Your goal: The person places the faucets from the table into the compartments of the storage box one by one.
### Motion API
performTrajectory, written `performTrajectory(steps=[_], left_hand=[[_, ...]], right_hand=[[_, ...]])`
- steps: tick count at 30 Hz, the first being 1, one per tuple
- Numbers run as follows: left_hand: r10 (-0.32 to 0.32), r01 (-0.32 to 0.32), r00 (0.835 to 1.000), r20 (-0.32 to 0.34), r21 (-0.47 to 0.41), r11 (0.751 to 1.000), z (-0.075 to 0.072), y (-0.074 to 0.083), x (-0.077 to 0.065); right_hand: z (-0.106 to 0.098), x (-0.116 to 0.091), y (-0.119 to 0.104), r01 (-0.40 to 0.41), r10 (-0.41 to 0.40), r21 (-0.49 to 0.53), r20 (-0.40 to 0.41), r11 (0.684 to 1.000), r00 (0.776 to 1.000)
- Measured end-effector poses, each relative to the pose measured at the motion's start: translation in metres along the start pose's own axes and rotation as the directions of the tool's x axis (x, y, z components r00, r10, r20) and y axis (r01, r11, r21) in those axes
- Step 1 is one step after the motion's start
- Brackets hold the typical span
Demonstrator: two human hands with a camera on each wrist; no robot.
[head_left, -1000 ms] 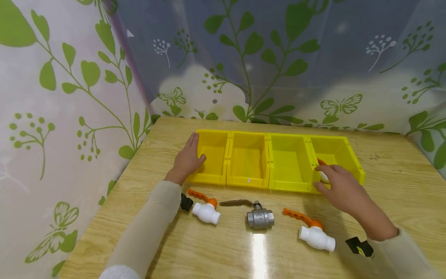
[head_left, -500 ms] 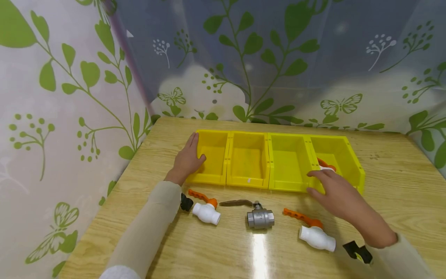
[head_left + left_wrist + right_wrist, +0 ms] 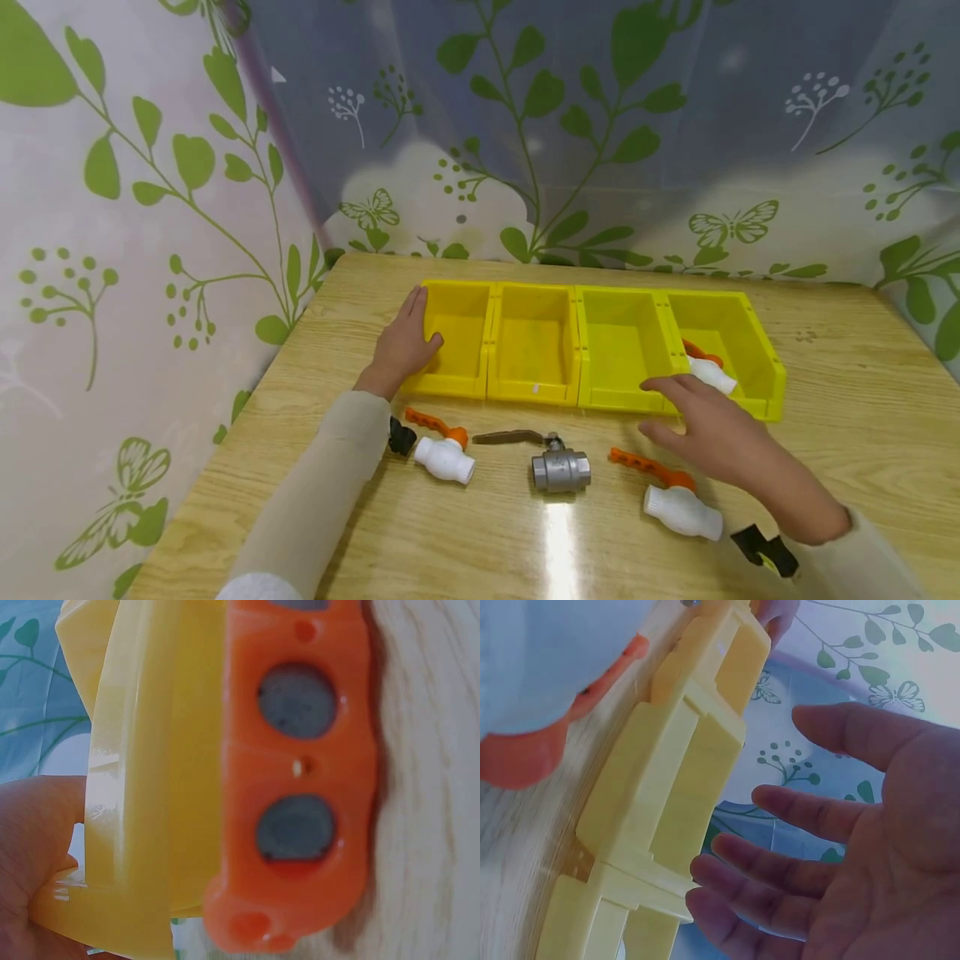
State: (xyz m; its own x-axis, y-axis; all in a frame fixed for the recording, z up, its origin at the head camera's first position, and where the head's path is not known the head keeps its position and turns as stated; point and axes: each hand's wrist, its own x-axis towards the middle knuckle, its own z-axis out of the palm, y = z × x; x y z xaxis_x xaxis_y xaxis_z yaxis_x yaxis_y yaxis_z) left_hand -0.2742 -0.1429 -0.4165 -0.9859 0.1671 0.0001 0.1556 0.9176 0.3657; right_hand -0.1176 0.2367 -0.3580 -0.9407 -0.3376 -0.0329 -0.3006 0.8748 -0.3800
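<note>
Left of centre, the left hand (image 3: 402, 345) pinches a yellow bin (image 3: 453, 385). Lower right, the right hand (image 3: 712, 432) hovers, spread, near a white valve (image 3: 712, 376).

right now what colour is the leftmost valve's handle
Orange; the handle shows best in the left wrist view.

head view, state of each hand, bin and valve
Left hand: gripping left bin
Right hand: open, holding nothing
Yellow bins: side by side
Valve in right bin: partly hidden
Left white valve: handle parallel to body
Metal valve: handle parallel to body
Right white valve: handle parallel to body
</note>
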Motion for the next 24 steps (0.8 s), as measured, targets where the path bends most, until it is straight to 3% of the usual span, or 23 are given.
performTrajectory(steps=[11,24], left_hand=[[0.003,-0.003,1.0,-0.002,-0.003,1.0,0.0,0.001,0.0],[0.009,-0.009,1.0,-0.01,-0.017,1.0,0.001,-0.001,0.002]], right_hand=[[0.011,0.001,-0.005,0.027,-0.028,0.019,0.054,0.999,0.998],[0.02,0.004,-0.008,0.003,-0.006,0.024,0.119,1.0,0.993]])
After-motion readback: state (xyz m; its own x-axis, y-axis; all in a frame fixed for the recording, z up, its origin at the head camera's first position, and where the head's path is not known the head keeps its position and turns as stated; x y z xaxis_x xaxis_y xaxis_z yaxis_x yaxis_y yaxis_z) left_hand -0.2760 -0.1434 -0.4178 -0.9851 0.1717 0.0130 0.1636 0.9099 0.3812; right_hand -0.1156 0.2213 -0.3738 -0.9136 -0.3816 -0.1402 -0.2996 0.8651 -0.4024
